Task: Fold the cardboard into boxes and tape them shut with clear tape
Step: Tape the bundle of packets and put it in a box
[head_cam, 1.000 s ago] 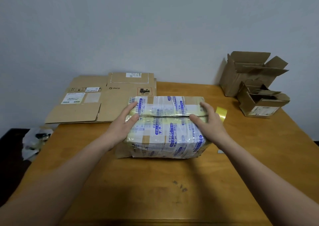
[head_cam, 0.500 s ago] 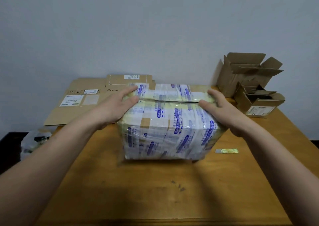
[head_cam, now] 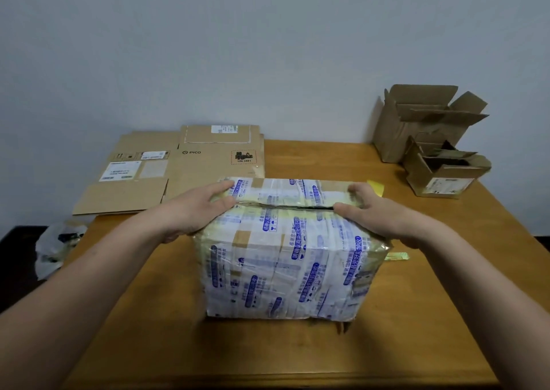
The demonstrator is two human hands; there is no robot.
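The taped box point(head_cam: 285, 249) shows only its top and near face. Nothing can be made out through the dark slit between its top flaps, and its blue print is too blurred to read. The left hand point(head_cam: 193, 211) covers the box's top left corner. The right hand point(head_cam: 375, 214) covers the top right corner with its fingers point(head_cam: 355, 191) bent and their tips tucked under, so its grip cannot be told. Behind the box's far right corner, a yellow piece point(head_cam: 375, 186) shows only one corner. Beyond the box to the left, the labels on the flat cardboard point(head_cam: 178, 166) are too small to read. Both forearms run off the bottom edge.
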